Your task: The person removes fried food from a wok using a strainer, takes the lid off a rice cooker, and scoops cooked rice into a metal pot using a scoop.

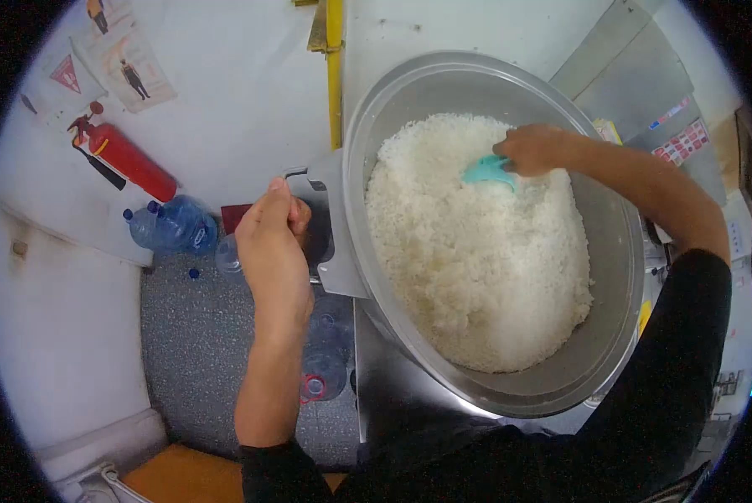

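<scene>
At a large metal pot's left side, the left hand is curled around the handle. Heaped inside lies white rice, where the right hand grips a turquoise scoop (fingers hide its near end). Beyond, plastic bottles sit near a red fire extinguisher.

Two hands; one pot; one scoop.
</scene>
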`<state>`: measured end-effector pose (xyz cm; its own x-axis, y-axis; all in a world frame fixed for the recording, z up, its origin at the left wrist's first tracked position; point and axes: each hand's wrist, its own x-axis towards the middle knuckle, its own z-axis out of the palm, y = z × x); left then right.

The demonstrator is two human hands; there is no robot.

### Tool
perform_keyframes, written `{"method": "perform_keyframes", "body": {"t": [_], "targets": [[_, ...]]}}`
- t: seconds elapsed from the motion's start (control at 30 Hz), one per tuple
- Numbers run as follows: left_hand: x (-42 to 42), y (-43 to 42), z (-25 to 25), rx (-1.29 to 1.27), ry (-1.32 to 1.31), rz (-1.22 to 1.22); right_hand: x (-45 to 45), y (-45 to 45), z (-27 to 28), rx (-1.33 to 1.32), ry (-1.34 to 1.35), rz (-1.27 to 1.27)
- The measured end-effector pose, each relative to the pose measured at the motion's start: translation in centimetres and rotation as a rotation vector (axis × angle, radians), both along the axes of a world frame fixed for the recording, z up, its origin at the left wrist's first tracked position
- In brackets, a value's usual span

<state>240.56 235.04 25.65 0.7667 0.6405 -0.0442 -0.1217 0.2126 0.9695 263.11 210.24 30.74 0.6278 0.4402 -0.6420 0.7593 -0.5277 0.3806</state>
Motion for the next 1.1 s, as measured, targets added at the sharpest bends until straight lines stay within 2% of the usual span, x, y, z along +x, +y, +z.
{"method": "perform_keyframes", "body": {"t": [0.1, 0.23, 0.4, 0.5, 0.6, 0.73, 0.93, 1.0, 1.07, 1.1], "targets": [[0.0, 0.0, 0.2, 0.01, 0.007, -0.009, 0.5, 0.1, -0.4, 0.034, 0.074, -0.114], [-0.1, -0.2, 0.2, -0.002, -0.003, -0.001, 0.2, -0.7, -0.8, 0.04, 0.081, -0.083], [-0.2, 0.1, 0.3, -0.032, 0.01, -0.031, -1.6, -1.4, 0.9, -0.045, 0.089, 0.011], [-0.2, -0.1, 0.7, -0.022, 0.012, -0.028, -3.0, -2.2, 2.4, 0.002, 0.098, 0.101], [0.2, 0.2, 0.0, -0.02, 0.009, -0.019, -5.0, -2.4, 3.9, -0.041, 0.136, -0.007], [0.2, 0.1, -0.2, 0.002, 0.0, -0.002, -7.1, -2.2, 4.3, -0.083, 0.142, 0.027], [0.0, 0.0, 0.3, -0.017, 0.017, -0.017, -6.6, -3.7, 3.2, 0.026, 0.336, -0.011], [-0.1, 0.1, 0.6, -0.07, 0.011, -0.043, -6.7, -4.3, 3.9, 0.085, 0.433, -0.324], [-0.1, 0.3, 0.5, -0.112, 0.021, -0.074, -6.4, -5.4, 4.3, 0.149, 0.458, -0.355], [-0.1, 0.4, 0.3, -0.1, 0.015, -0.075, -5.7, -6.4, 4.2, 0.13, 0.583, -0.513]]}}
